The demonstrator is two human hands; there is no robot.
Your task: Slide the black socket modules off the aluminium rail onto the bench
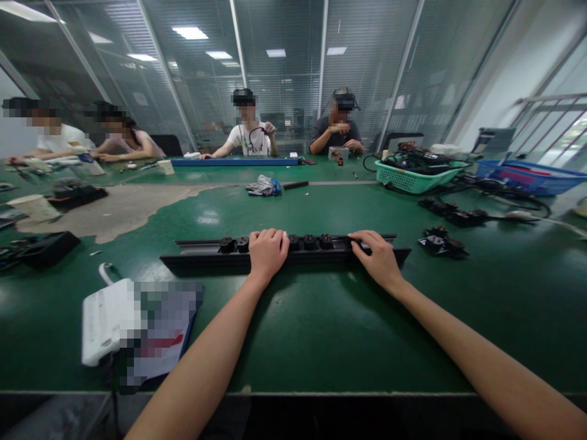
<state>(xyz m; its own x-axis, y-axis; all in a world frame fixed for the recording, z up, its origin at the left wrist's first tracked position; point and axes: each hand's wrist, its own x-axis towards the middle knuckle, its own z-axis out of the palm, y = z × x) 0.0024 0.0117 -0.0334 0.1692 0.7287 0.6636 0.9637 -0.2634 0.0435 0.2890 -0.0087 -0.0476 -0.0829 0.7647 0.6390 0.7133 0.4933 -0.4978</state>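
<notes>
Item, one long black socket strip (pixel 206 261), lying lengthwise on a green workbench mat (pixel 298 348), square to the bench edge and directly before the person, probably so that both hands could reach along it. Item, left hand (pixel 268 253), curled over the strip's upper edge among the round socket modules (pixel 242 244), fingers pointing down. Item, right hand (pixel 376 260), draped over the strip's right portion, fingertips (pixel 355 237) at its far edge. The hands were well apart, each closed over the strip at its own point, a spacing that seemed suited to steadying its length; how firmly they clamped could not be told. Item, a white plastic case (pixel 107 321), lying to the left, with a sheet of paper (pixel 167 333) overlapping it, its print blurred out. Item, loose black socket pieces (pixel 440 241), set just right of the strip, seemingly kept within reach. Item, a green plastic basket (pixel 419 180) holding dark cables (pixel 417 157), and a blue plastic basket (pixel 527 177), both at the bench's far right, apparently stowed out of the working area. Item, two co-workers (pixel 247 128), seated across the bench, their hands apart from these
</notes>
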